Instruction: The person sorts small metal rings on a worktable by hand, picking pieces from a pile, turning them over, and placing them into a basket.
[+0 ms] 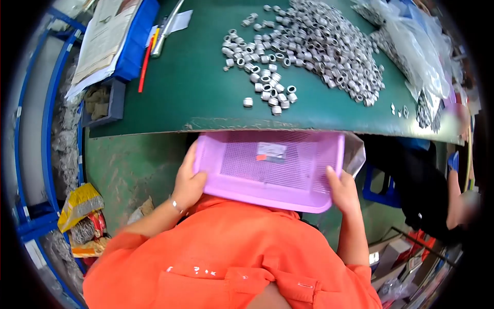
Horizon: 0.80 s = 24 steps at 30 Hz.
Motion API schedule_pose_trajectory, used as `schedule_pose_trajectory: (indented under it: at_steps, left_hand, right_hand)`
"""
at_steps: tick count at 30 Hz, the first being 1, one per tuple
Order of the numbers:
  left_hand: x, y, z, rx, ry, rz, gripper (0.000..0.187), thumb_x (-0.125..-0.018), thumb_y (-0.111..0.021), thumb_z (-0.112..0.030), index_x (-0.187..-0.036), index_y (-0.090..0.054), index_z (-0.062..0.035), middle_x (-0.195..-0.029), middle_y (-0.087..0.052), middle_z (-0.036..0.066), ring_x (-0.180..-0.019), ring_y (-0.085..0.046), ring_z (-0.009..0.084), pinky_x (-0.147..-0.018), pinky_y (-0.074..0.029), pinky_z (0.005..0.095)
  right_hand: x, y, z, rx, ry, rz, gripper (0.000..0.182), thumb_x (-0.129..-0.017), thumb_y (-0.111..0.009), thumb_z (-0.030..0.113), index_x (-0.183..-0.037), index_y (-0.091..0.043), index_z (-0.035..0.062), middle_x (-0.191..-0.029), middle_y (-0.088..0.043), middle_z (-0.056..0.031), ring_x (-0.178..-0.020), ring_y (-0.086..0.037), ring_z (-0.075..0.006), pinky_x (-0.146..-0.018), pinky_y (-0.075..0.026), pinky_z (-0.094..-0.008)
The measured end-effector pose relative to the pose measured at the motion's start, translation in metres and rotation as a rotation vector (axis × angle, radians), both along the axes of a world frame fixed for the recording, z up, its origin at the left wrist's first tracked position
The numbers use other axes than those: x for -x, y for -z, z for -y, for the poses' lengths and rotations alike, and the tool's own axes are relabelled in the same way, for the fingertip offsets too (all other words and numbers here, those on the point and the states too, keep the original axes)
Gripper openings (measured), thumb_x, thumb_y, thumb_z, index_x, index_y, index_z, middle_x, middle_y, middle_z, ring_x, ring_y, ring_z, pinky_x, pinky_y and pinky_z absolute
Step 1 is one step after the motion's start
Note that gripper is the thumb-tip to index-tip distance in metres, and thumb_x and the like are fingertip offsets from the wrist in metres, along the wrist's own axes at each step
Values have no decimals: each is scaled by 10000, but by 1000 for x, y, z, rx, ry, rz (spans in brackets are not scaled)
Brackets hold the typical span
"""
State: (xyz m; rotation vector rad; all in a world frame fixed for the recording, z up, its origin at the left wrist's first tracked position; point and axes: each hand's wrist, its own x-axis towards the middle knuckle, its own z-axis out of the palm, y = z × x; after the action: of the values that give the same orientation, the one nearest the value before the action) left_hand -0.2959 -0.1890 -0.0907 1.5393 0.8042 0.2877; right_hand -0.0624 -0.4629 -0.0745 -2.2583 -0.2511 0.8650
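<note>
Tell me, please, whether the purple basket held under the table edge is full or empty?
Empty: the purple basket shows bare mesh with only a small label, gripped by the left hand and right hand.

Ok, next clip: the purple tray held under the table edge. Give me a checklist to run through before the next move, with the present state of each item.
1. Left hand has a grip on the purple mesh tray: ok, fingers wrap its left edge.
2. Right hand has a grip on the tray: ok, it clasps the right corner.
3. Tray sits under the edge of the green table: ok, its far rim is tucked beneath.
4. Tray free of metal rings: ok, only a small label shows in it.
5. Metal rings near the edge: not ok, the pile lies farther back on the table.
6. Tray level: cannot tell from this view.
</note>
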Motion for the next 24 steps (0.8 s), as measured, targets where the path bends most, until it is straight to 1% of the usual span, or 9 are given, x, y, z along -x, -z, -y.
schedule_pose_trajectory:
  at_steps: [1, 2, 4, 6, 8, 10, 14, 18, 24]
  left_hand:
    - [18, 2, 1, -5, -21, 11, 727, -718, -453, 94, -1422, -287, 15, -1351, -445, 105, -1220, -450, 190, -1029, -338, 286]
    - [34, 7, 1, 8, -65, -9, 714, -740, -460, 66, -1427, -275, 10, -1336, -463, 118, -1219, -456, 189, -1025, -342, 285]
    - [49, 4, -2, 23, -119, -34, 702, -762, -468, 38, -1432, -263, 6, -1322, -480, 132, -1217, -463, 187, -1021, -347, 285]
    - [54, -14, -8, 13, 45, -128, 683, -807, -553, 31, -1429, -271, 19, -1360, -433, 114, -1225, -450, 198, -1029, -343, 302]
    - [62, -18, -25, -57, 111, -201, 679, -829, -640, -61, -1411, -302, 24, -1331, -466, 119, -1174, -499, 206, -977, -402, 312]
    - [52, -35, -33, -515, -74, -256, 537, -772, -716, -114, -1253, -496, -20, -1085, -562, 112, -884, -581, 185, -741, -487, 282]
    - [2, -62, -43, -673, -104, -37, 337, -741, -705, 0, -1061, -602, -18, -957, -556, 64, -709, -513, 112, -613, -446, 222]
    - [-77, -65, -38, -647, 148, 88, 348, -744, -718, -17, -1071, -599, -11, -921, -529, 55, -659, -477, 86, -616, -439, 231]
    - [-132, -38, -35, -954, 262, 169, 271, -735, -727, -36, -982, -616, -16, -886, -561, 88, -683, -565, 183, -593, -467, 282]
  right_hand:
    - [2, -32, -31, 263, -229, 343, 385, -874, -595, 337, -770, -635, -32, -644, -593, -208, -664, -618, -341, -667, -480, -440]
    - [-2, -36, -42, 220, -336, 591, 374, -850, -627, 296, -647, -573, -13, -604, -559, -203, -614, -554, -392, -608, -456, -455]
    - [-14, -45, -69, 7, -363, 820, 310, -815, -670, 211, -626, -534, 6, -551, -514, -154, -575, -536, -368, -567, -434, -456]
    - [-28, -45, -96, -217, -416, 948, 142, -785, -688, 117, -761, -589, 17, -677, -542, -150, -669, -554, -351, -614, -455, -424]
    - [-37, -44, -131, -410, -461, 946, 210, -775, -686, 73, -957, -602, 12, -898, -556, -158, -823, -559, -343, -706, -469, -397]
    - [-40, -40, -149, -424, -523, 731, 321, -773, -692, 75, -1070, -585, 15, -1033, -523, -169, -930, -547, -338, -792, -466, -375]
    - [-34, -24, -163, -592, -518, 613, 304, -746, -704, 3, -1027, -591, 19, -1016, -533, -145, -858, -589, -299, -721, -502, -341]
    - [-37, -28, -149, -544, -358, 630, 252, -723, -695, -54, -946, -613, 29, -940, -556, -87, -824, -591, -188, -592, -488, -268]
    - [-29, -19, -153, -564, -485, 788, 263, -695, -710, 5, -945, -649, 59, -952, -590, -98, -869, -561, -285, -769, -458, -367]
